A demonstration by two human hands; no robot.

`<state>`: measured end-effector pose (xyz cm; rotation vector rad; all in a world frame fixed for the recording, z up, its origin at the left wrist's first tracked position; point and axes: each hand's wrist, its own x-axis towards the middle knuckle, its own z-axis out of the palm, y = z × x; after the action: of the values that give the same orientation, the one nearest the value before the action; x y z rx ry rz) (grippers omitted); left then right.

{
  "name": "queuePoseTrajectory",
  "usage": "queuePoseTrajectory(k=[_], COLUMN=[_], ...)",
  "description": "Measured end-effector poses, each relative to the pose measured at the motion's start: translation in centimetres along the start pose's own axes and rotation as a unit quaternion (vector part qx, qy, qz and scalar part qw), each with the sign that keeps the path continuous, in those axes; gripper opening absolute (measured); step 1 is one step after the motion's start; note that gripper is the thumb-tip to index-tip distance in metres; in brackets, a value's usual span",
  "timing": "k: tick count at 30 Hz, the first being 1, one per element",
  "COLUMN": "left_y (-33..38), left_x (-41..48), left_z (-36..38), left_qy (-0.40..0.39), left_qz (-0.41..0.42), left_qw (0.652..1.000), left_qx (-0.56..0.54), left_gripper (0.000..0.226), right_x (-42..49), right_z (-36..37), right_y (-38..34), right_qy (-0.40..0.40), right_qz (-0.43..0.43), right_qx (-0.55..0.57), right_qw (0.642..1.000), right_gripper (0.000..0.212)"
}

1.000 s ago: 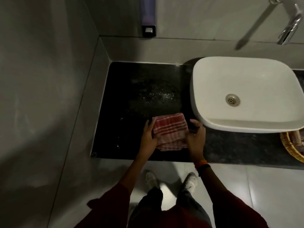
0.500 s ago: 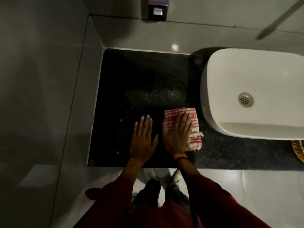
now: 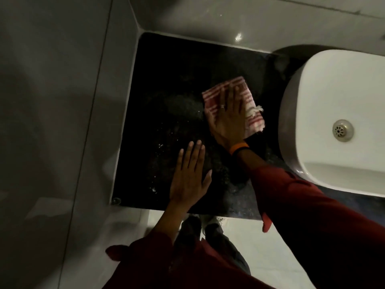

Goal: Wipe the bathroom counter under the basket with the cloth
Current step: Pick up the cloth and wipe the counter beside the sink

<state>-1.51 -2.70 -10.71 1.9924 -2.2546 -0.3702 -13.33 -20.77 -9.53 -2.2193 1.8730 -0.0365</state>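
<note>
Right hand [image 3: 229, 119] lay flat, fingers spread, pressing the cloth [image 3: 233, 105] onto the dark counter [image 3: 166, 80] for wiping; left hand [image 3: 189, 176] rested open, probably bracing.

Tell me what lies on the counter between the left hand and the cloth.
Nothing solid: in the head view, only bare black counter with scattered wet specks separates the flat left hand from the cloth under the right hand.

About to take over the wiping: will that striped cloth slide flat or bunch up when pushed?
The cloth looks thin, soft and folded, so probably floppy; its frayed corner may drag. The right hand lies flat on it, likely needed against bunching on the wet-looking counter.
</note>
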Motion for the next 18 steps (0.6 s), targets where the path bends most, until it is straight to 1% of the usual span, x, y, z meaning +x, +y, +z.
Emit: queuePoseTrajectory(k=[3, 7, 9, 10, 12, 13, 15, 16, 18], left_y=[-0.2, -0.3, -0.3, -0.5, -1.3, -1.9, -3.0, -3.2, -3.2], left_x=[-0.1, -0.4, -0.5, -0.1, 2.1, 4.1, 9.3, 11.9, 15.8], left_z=[0.4, -0.2, -1.2, -1.9, -3.4, -4.2, -6.0, -6.6, -6.7], left_qy=[0.033, 0.08, 0.12, 0.14, 0.162, 0.155, 0.105, 0.064, -0.022], left_qz=[-0.002, 0.001, -0.021, -0.023, 0.005, 0.028, 0.095, 0.137, 0.22], left_qw=[0.999, 0.994, 0.987, 0.984, 0.98, 0.982, 0.988, 0.988, 0.974], left_qx=[-0.034, -0.07, -0.1, -0.112, -0.111, -0.103, -0.066, -0.036, 0.046], left_gripper=[0.075, 0.071, 0.068, 0.065, 0.059, 0.056, 0.05, 0.048, 0.05], right_x=[0.1, -0.7, -1.5, -2.2, -4.9, -6.8, -11.1, -13.2, -16.5], right_z=[0.5, 0.3, -1.1, -1.9, -2.9, -3.1, -2.7, -2.2, -1.0], right_y=[-1.6, -2.4, -1.6, -0.8, 1.1, 2.1, 3.9, 4.6, 5.7], right_qy=[-0.022, -0.05, -0.051, -0.045, 0.0, 0.032, 0.081, 0.09, 0.074], right_qz=[-0.1, -0.238, -0.275, -0.259, -0.165, -0.115, -0.043, -0.021, 0.007], right_qx=[-0.006, -0.035, 0.001, 0.039, 0.109, 0.127, 0.128, 0.113, 0.066], right_qw=[0.995, 0.969, 0.96, 0.964, 0.98, 0.985, 0.988, 0.989, 0.995], right_gripper=[0.077, 0.069, 0.064, 0.063, 0.063, 0.063, 0.061, 0.06, 0.065])
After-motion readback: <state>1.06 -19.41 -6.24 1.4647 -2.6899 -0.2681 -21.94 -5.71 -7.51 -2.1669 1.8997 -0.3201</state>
